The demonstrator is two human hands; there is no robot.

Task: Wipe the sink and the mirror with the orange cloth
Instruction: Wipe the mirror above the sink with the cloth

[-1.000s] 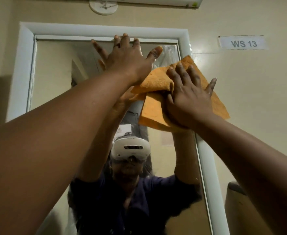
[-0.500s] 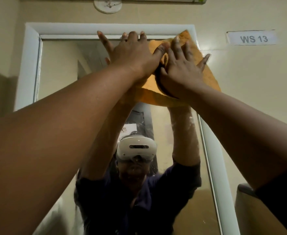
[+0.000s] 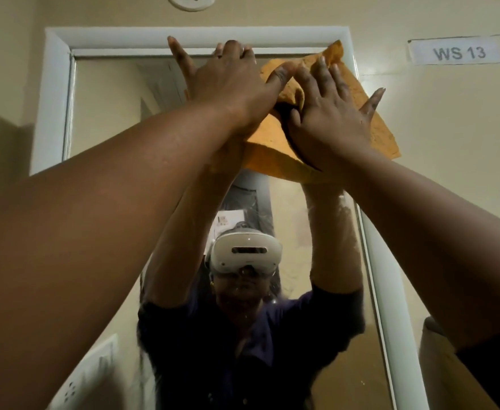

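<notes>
While both of your arms are reaching up to the top right corner of the mirror (image 3: 109, 119), the items are standing as follows. Orange cloth (image 3: 370, 125): it is lying spread against the glass and overlapping the white frame (image 3: 198, 37) at that corner, with a bunched fold rising between your two hands. Right hand (image 3: 328, 119): you are pressing it flat on the cloth, fingers straight and spread, thumb angled out to the right. Left hand (image 3: 228, 81): you are holding it just beside the right one, fingers extended upward toward the top rail of the frame, the thumb lying on the cloth's raised fold; whether the hidden palm is touching cloth or bare glass cannot be told. Neither hand is curling round the cloth. Mirror contents: the glass is showing your raised arms, a dark top and a white headset (image 3: 247, 251). Wall: a label reading "WS 13" (image 3: 456, 51) is sitting to the right of the frame.
</notes>
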